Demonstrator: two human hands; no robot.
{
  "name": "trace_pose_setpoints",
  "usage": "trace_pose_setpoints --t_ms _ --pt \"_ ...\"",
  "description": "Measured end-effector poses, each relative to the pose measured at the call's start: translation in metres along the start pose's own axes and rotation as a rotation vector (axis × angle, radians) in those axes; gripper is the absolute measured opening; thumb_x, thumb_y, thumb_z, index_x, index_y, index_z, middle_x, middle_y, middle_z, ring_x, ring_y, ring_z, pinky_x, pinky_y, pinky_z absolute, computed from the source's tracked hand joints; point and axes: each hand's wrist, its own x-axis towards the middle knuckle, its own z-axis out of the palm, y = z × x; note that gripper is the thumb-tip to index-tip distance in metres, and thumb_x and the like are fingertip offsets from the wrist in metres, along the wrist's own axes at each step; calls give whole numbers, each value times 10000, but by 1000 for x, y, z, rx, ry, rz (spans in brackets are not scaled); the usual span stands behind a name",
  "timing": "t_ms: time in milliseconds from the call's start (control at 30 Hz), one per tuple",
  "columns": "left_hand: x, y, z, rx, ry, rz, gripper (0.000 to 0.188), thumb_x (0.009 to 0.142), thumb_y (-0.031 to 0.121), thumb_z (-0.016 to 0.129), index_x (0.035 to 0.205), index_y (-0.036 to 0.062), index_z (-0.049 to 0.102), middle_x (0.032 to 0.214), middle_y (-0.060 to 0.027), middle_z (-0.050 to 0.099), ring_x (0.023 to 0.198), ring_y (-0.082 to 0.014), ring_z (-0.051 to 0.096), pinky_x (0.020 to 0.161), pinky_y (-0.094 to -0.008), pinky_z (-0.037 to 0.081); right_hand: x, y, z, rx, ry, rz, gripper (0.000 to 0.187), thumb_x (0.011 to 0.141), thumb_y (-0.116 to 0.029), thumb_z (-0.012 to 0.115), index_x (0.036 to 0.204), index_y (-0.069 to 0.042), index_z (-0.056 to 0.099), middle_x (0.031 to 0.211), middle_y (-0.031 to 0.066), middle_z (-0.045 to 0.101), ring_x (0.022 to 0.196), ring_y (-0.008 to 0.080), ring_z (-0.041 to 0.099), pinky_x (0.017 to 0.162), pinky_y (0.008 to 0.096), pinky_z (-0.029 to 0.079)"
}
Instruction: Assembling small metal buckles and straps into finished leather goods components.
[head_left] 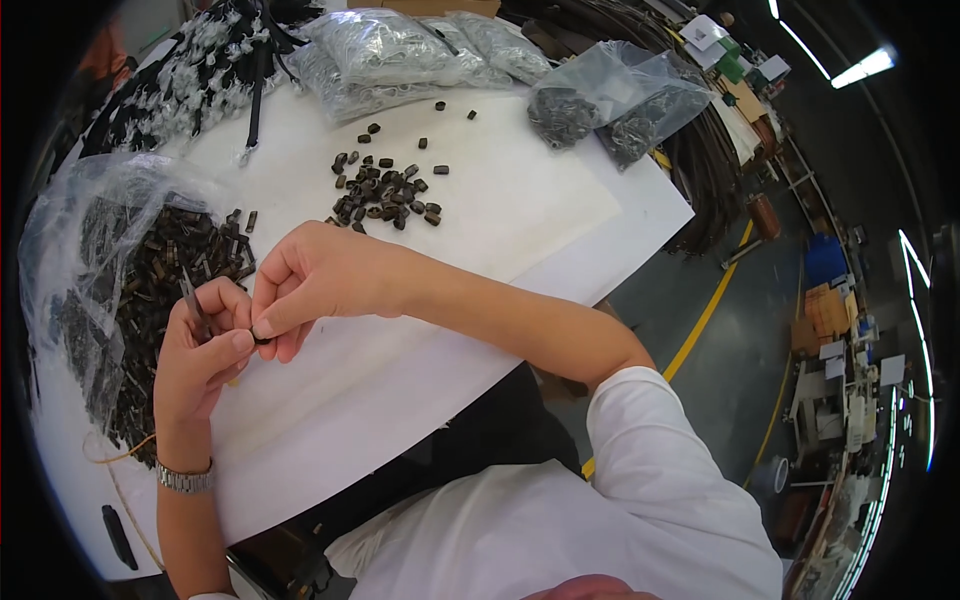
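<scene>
The left hand (pixel 190 355) and the right hand (pixel 320 272) meet over the left part of the white table (pixel 520 255), fingertips close together. Both are nearly closed: the left thumb and a finger pinch a small dark piece (pixel 262 341) from one side, while the right thumb and forefinger grip it from the other, so it sits right between the two hands, mostly hidden by the fingertips. The left hand also has a slim metal tool (pixel 191 297) tucked in it, its pointed end sticking up past the fingers; which kind of tool cannot be made out. The other right fingers are curled in beneath the pinch. Just left of and behind the left hand, a big heap of dark pieces (pixel 165 285) spills from an open clear plastic bag (pixel 70 220). Beyond the right hand, farther up the table, lies a loose pile of small pieces (pixel 383 192), with a few scattered singly around it. Filled clear bags (pixel 375 60) stand along the far side, with black straps (pixel 255 95) to their left. A metal watch (pixel 186 478) circles the left wrist, and a black object (pixel 118 537) lies near the left forearm.
</scene>
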Motion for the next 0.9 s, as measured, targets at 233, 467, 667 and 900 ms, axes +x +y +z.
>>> trace_pose_setpoints --t_ms 233,467,667,900 --pt "-3 0 -1 -105 -50 -5 293 796 105 830 908 43 567 721 -22 628 494 -25 473 433 -183 301 -9 -9 9 -211 20 -101 102 912 -25 750 920 65 705 837 166 767 782 202 773 761 301 628" --pt "-5 6 4 -131 -44 -27 293 765 75 840 892 33 578 725 -36 641 532 -64 574 435 -189 345 -11 -4 2 6 -86 -60 105 914 -16 745 951 76 713 864 161 771 786 210 774 784 311 641" --pt "-7 10 7 81 -9 -45 207 780 49 779 871 19 595 767 -39 658 615 -59 606 549 -179 433 -15 -10 18 -335 43 -99 85 895 -14 732 891 53 682 833 149 765 813 202 785 727 293 606" --pt "1 -7 26 615 317 143 59 838 16 619 869 47 581 766 13 622 655 -18 533 590 -194 420 -3 26 16 -981 380 -512 84 888 -41 705 921 -13 633 778 126 741 676 274 735 627 354 572"
